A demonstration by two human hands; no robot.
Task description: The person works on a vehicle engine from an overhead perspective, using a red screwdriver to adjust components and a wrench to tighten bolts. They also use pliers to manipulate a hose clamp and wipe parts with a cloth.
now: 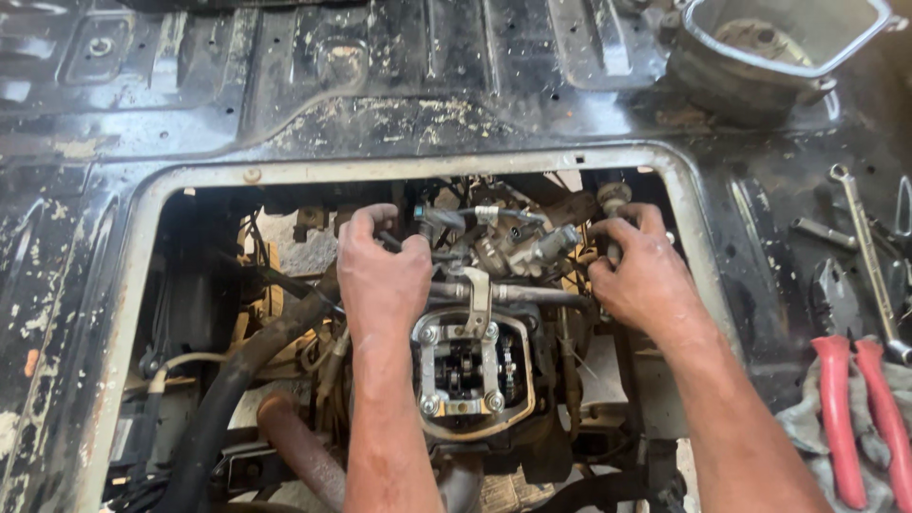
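both hands reach through the floor opening [142,204] of a stripped vehicle: the left hand [383,271] has its fingers curled shut on a dark hose [391,241] at the carburettor assembly [508,242], which sits just above the uncovered cylinder head [472,370]; the right hand [644,275] pinches a small fitting [613,249] beside it. with the valve gear exposed right below, a slipped part or grit could drop in. red-handled pliers [860,418] and a spanner [869,261] lie on the floor pan.
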